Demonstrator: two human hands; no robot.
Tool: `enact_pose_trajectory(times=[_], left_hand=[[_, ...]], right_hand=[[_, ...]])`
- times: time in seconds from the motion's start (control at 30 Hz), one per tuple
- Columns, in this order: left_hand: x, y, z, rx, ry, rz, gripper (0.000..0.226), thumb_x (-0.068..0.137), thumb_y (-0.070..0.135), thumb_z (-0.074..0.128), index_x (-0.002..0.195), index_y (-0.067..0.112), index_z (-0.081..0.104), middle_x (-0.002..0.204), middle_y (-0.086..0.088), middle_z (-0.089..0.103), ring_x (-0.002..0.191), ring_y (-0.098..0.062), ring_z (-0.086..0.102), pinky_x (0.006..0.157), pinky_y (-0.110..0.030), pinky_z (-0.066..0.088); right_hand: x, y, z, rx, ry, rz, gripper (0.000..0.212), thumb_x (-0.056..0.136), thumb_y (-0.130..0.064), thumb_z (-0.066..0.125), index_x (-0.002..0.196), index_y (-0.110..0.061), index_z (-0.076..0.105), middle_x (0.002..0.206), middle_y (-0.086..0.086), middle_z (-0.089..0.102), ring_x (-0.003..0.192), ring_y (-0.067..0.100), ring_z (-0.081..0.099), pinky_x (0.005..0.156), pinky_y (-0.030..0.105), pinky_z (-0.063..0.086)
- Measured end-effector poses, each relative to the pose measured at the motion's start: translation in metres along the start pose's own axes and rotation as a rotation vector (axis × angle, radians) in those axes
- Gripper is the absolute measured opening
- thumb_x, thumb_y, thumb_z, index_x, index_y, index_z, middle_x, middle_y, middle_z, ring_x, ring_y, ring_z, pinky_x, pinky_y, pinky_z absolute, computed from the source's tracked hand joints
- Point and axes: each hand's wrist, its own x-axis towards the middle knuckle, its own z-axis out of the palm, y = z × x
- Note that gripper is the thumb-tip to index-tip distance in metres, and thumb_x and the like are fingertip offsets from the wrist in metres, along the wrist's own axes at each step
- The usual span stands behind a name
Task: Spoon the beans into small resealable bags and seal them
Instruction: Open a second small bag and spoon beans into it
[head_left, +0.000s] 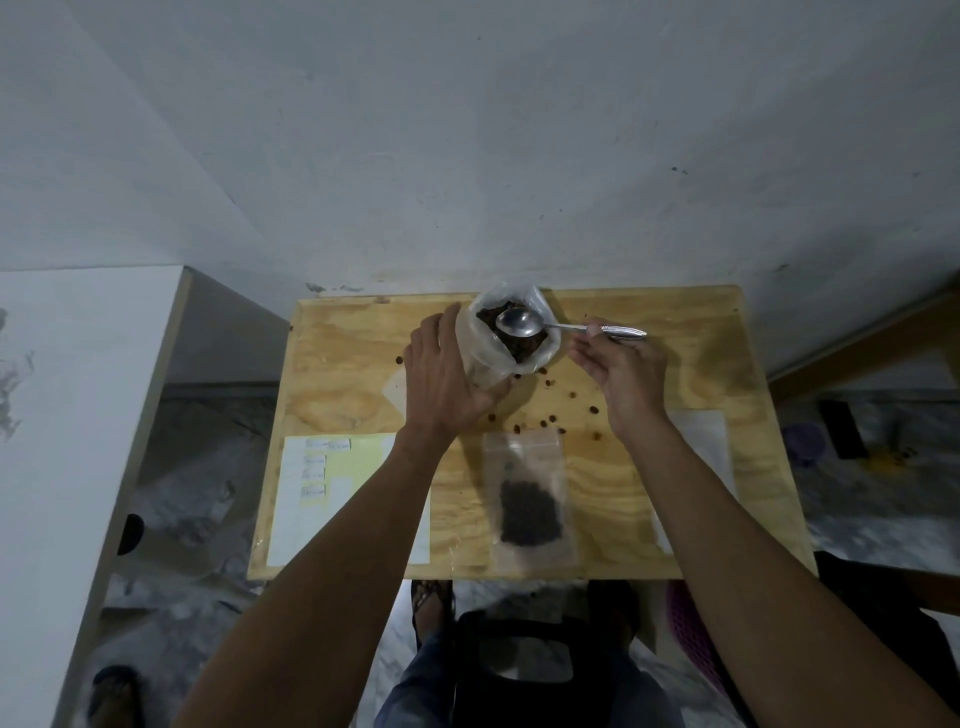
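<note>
- Our left hand (447, 374) cups the side of the large plastic bag of beans (511, 332), fingers curved round its left wall and thumb pressed near its base, at the table's twelve o'clock edge.
- Our right hand (623, 369) pinches the handle of the metal spoon (550, 325) between thumb and fingertips; the other fingers are loosely curled, palm turned upward.
- The spoon's bowl lies over the dark beans in the bag's open mouth, its handle pointing to three o'clock.
- A small resealable bag (527, 499) lies flat on the wooden table (649, 467) at six o'clock from the large bag, dark beans gathered in its lower half; we cannot tell whether its strip is sealed.
- Loose beans (550, 417) dot the wood between the two bags.
- A sheet with small labels (317, 483) sits at the table's eight o'clock corner, under our left forearm.
- A pale sheet (701, 431) lies at four o'clock, partly hidden by our right forearm.
</note>
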Motion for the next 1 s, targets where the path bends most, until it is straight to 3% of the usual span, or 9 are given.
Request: enact_pose_trajectory(times=[0.13,0.3,0.53,0.7,1.0], left_hand=[[0.003,-0.002,0.004,-0.054,-0.058,0.047,0.104,0.065,0.077,0.068,0.137,0.006,0.047,0.122,-0.009,0.056,0.108,-0.025,0.052,0.086,-0.043,0.048],[0.008,-0.002,0.014,-0.115,-0.138,0.056,0.106,0.061,0.081,0.065,0.131,0.002,0.049,0.117,-0.012,0.058,0.102,-0.028,0.054,0.084,-0.043,0.050],[0.011,0.000,0.021,-0.241,-0.188,0.016,0.115,0.058,0.079,0.068,0.138,-0.001,0.045,0.128,-0.014,0.054,0.116,-0.026,0.051,0.088,-0.030,0.045],[0.011,0.002,0.019,-0.273,-0.185,0.007,0.114,0.058,0.079,0.066,0.138,0.000,0.047,0.128,-0.014,0.053,0.114,-0.027,0.053,0.085,-0.031,0.048],[0.008,0.001,0.017,-0.248,-0.169,0.012,0.113,0.056,0.079,0.070,0.134,0.001,0.048,0.124,-0.012,0.054,0.111,-0.028,0.054,0.086,-0.034,0.049]], right_hand=[[0.014,0.011,0.011,-0.061,0.157,-0.060,0.005,0.092,-0.003,0.069,0.092,-0.007,0.073,0.086,0.014,0.074,0.078,0.019,0.075,0.076,0.033,0.061],[0.029,0.031,0.018,-0.168,0.236,-0.129,0.016,0.093,-0.003,0.067,0.106,0.004,0.073,0.081,0.007,0.072,0.073,0.016,0.072,0.069,0.025,0.060],[0.032,0.057,0.031,-0.216,0.202,-0.047,0.005,0.090,-0.003,0.070,0.091,-0.004,0.074,0.074,0.009,0.071,0.067,0.017,0.070,0.066,0.029,0.059],[0.036,0.051,0.040,-0.154,0.225,0.050,0.006,0.089,-0.003,0.071,0.084,-0.006,0.072,0.075,0.012,0.073,0.063,0.020,0.071,0.059,0.026,0.058],[0.035,0.045,0.039,0.001,0.243,0.119,0.008,0.091,-0.001,0.068,0.096,0.005,0.070,0.079,0.016,0.073,0.065,0.018,0.074,0.061,0.024,0.058]])
